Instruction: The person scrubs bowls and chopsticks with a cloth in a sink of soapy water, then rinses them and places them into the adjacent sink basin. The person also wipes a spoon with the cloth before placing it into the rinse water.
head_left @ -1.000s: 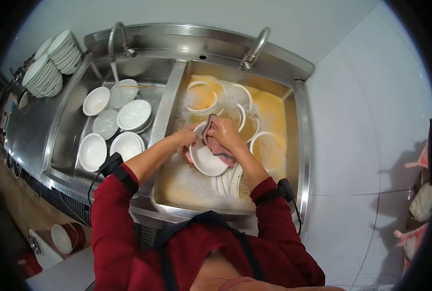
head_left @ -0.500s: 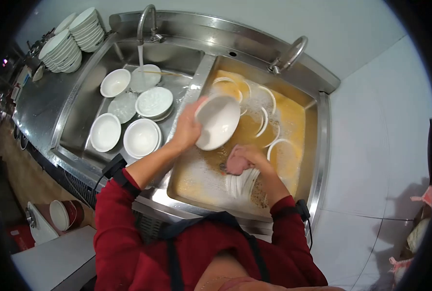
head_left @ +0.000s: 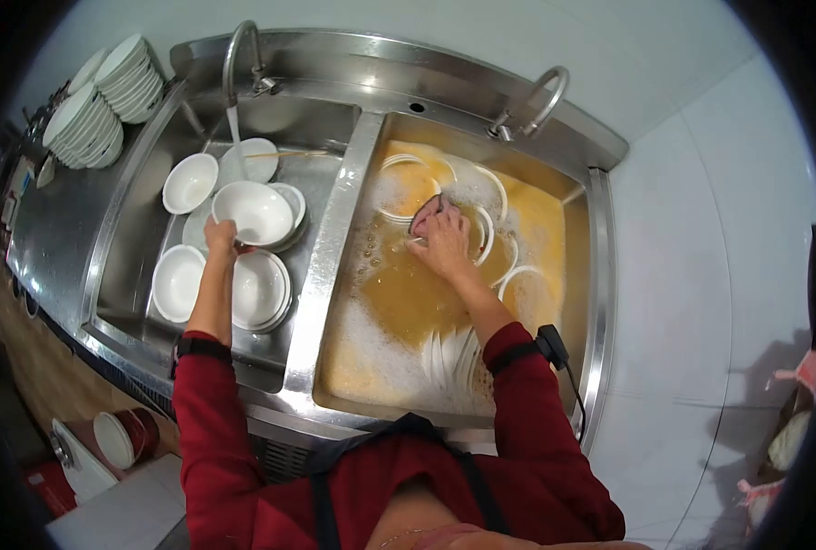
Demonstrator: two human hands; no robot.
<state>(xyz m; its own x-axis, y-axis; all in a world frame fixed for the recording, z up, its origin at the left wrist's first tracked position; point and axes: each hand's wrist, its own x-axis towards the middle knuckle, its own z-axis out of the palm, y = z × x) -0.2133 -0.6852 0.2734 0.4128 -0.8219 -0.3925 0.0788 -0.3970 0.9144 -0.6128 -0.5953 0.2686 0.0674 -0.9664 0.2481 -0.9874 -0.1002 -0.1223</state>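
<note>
My left hand (head_left: 221, 236) grips the near rim of a white bowl (head_left: 254, 211) over the left sink basin (head_left: 137, 206), above a stack of plates. My right hand (head_left: 443, 240) reaches into the right basin (head_left: 580, 275), which is full of yellowish soapy water (head_left: 408, 302). It holds a pink dishcloth (head_left: 426, 213) against the half-sunk white plates (head_left: 486, 234) near the middle of the basin.
White bowls (head_left: 177, 280) and plates lie in the left basin under a running tap (head_left: 239, 64). A second tap (head_left: 529, 108) stands over the right basin. Stacked bowls (head_left: 96, 105) sit on the steel counter at far left. More plates (head_left: 449, 353) stand on edge near me.
My left hand carried the washed bowl from the soapy basin across the divider into the left basin. My right hand moved with the cloth from the near plates to the plates further back.
</note>
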